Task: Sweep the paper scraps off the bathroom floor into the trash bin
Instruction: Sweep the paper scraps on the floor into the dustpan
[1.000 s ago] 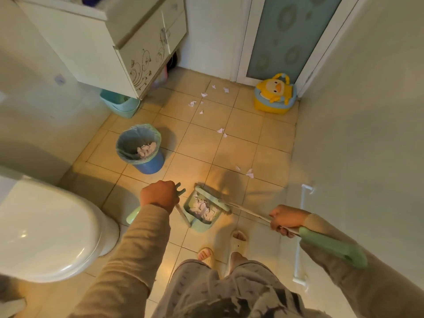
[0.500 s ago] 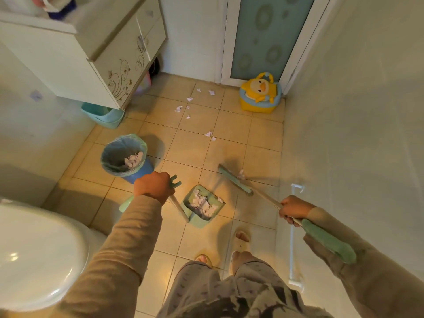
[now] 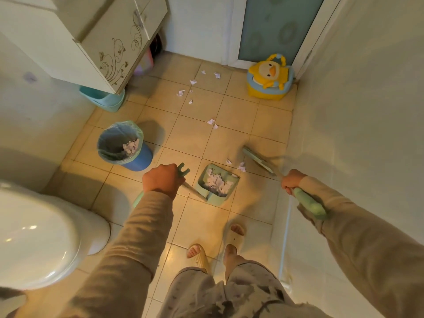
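Observation:
My left hand grips the long green handle of a dustpan, which rests on the tiled floor and holds a heap of paper scraps. My right hand grips a green broom handle; the broom head touches the floor just right of the pan. Two scraps lie between the broom head and the pan's mouth. More scraps lie mid-floor and further off near the door. The blue trash bin, lined with a bag and holding scraps, stands to the left of the pan.
A white toilet fills the lower left. A vanity cabinet hangs at the upper left with a teal basin beneath it. A yellow duck potty sits by the glass door. The wall is close on the right. My slippered feet stand behind the pan.
The broom head left the dustpan's mouth, swung out to the right and now sits beside two scraps near the pan. The dustpan stayed put in my left hand.

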`<state>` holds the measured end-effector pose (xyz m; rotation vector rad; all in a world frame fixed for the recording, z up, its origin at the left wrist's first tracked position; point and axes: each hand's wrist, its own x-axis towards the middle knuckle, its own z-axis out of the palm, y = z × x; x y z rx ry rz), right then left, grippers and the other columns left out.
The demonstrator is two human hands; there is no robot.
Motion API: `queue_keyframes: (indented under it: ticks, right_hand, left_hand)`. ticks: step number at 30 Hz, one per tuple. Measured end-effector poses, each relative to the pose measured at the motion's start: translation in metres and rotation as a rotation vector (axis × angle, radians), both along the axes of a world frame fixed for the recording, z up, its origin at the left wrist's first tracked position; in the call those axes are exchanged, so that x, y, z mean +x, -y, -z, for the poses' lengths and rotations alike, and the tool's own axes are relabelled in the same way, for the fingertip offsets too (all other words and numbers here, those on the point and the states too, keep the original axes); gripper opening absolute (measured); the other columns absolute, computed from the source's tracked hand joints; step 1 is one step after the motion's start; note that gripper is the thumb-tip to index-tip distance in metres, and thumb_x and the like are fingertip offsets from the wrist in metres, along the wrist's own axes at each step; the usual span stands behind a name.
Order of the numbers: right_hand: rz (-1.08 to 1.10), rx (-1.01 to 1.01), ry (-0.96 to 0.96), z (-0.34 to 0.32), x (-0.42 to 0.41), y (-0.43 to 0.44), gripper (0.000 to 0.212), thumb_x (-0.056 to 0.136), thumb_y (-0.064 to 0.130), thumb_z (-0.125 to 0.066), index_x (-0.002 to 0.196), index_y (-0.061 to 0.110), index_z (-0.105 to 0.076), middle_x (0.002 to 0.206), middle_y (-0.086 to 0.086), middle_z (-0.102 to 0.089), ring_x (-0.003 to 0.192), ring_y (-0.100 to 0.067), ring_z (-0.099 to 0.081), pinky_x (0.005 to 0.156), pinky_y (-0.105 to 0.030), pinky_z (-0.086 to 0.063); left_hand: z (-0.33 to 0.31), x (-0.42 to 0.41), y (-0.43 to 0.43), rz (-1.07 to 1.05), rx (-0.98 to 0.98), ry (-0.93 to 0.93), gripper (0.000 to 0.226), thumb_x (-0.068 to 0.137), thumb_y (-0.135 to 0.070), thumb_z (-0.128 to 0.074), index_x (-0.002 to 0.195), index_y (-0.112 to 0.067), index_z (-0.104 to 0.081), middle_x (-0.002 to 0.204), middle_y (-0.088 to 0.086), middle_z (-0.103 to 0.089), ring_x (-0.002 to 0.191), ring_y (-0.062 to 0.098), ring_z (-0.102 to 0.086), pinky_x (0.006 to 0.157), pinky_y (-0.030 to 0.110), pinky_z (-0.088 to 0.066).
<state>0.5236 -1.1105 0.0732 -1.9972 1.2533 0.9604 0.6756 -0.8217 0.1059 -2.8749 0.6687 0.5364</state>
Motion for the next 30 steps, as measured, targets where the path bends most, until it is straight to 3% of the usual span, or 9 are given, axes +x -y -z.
queue_keyframes:
  ticks: [3,6,10,20,24,27,30]
  right_hand:
    - [-0.013,0.032,0.001,0.005,0.005,0.003,0.034,0.083,-0.007,-0.048,0.05,0.002,-0.046,0.051,-0.011,-0.048,0.05,-0.022,-0.043,0.055,-0.026,-0.04]
    - [-0.018,0.058,-0.024,0.01,0.009,0.0,0.035,0.083,-0.007,-0.046,0.049,0.002,-0.045,0.043,-0.01,-0.047,0.048,-0.021,-0.042,0.047,-0.024,-0.036]
    - [-0.043,0.091,-0.044,0.017,0.015,-0.002,0.037,0.084,-0.006,-0.045,0.048,0.002,-0.044,0.02,0.0,-0.041,0.046,-0.02,-0.041,0.046,-0.024,-0.036]
    - [-0.005,0.124,0.052,0.034,0.007,-0.013,0.032,0.085,-0.005,-0.05,0.059,0.01,-0.039,0.018,0.015,-0.039,0.051,-0.018,-0.046,0.049,-0.024,-0.041]
    - [-0.065,0.161,-0.033,0.027,0.007,-0.025,0.031,0.082,-0.005,-0.048,0.054,0.006,-0.044,0.021,0.002,-0.043,0.045,-0.02,-0.047,0.044,-0.023,-0.038]
    - [-0.067,0.214,-0.014,0.016,0.006,-0.014,0.026,0.082,-0.004,-0.048,0.059,0.008,-0.045,0.047,-0.006,-0.049,0.039,-0.016,-0.048,0.04,-0.02,-0.039]
    - [-0.005,0.288,-0.079,0.002,0.004,-0.004,0.018,0.084,-0.004,-0.044,0.068,0.005,-0.045,0.043,-0.005,-0.044,0.037,-0.013,-0.041,0.04,-0.016,-0.034]
  left_hand:
    - [0.002,0.001,0.007,-0.015,-0.011,-0.007,0.036,0.088,-0.045,-0.059,0.111,-0.017,-0.063,0.095,0.006,-0.069,0.084,0.026,-0.065,0.073,0.032,-0.051]
    - [0.0,0.006,0.012,-0.004,0.001,0.003,0.034,0.088,-0.044,-0.06,0.11,-0.019,-0.063,0.095,0.006,-0.069,0.085,0.026,-0.066,0.073,0.032,-0.051]
    - [-0.001,0.008,0.01,0.0,0.035,0.012,0.034,0.088,-0.044,-0.059,0.111,-0.018,-0.063,0.093,0.006,-0.068,0.083,0.025,-0.065,0.072,0.031,-0.05]
    - [0.004,0.001,-0.003,-0.031,0.091,-0.039,0.034,0.089,-0.04,-0.06,0.114,-0.017,-0.062,0.099,0.006,-0.068,0.09,0.023,-0.064,0.079,0.033,-0.051]
    - [0.003,0.005,0.003,-0.013,0.105,-0.042,0.033,0.09,-0.038,-0.06,0.114,-0.017,-0.062,0.101,0.007,-0.068,0.092,0.025,-0.064,0.08,0.034,-0.051]
    - [0.001,0.01,0.006,0.0,0.109,-0.044,0.031,0.09,-0.036,-0.061,0.113,-0.016,-0.062,0.102,0.007,-0.068,0.093,0.025,-0.064,0.08,0.034,-0.051]
    - [0.001,0.013,0.008,0.02,0.114,-0.034,0.03,0.09,-0.035,-0.06,0.113,-0.016,-0.062,0.101,0.006,-0.067,0.093,0.025,-0.064,0.078,0.033,-0.051]
